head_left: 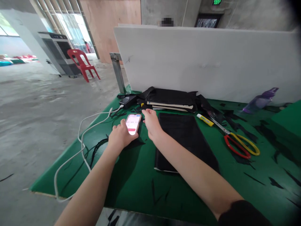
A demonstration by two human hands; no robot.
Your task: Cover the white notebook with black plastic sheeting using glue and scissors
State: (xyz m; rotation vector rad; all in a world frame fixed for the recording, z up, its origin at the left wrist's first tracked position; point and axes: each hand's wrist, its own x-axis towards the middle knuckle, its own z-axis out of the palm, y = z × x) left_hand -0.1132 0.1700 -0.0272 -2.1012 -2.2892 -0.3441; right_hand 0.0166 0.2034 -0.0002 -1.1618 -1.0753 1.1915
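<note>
My left hand (pixel 121 135) grips a smartphone (pixel 133 123) by its lower left part, thumb along the bottom edge. Its lit screen shows a timer with a red button. Just right of the phone, my right hand (pixel 152 123) is closed, thumb and fingers pressed together; whatever is between them, if anything, I cannot make out. Under my right forearm lies a flat black fabric-covered piece (pixel 181 138) with a pale lower edge. Behind both hands is a stack of black-covered boards (pixel 174 97) with pale edges showing.
A yellow glue stick (pixel 205 120) and scissors (pixel 237 142) with red and yellow handles lie on the green table (pixel 131 188). Black scraps (pixel 270 135) are scattered rightward. A purple bottle (pixel 260 102) leans by the white partition (pixel 202 59). A white cable (pixel 81 138) loops at left.
</note>
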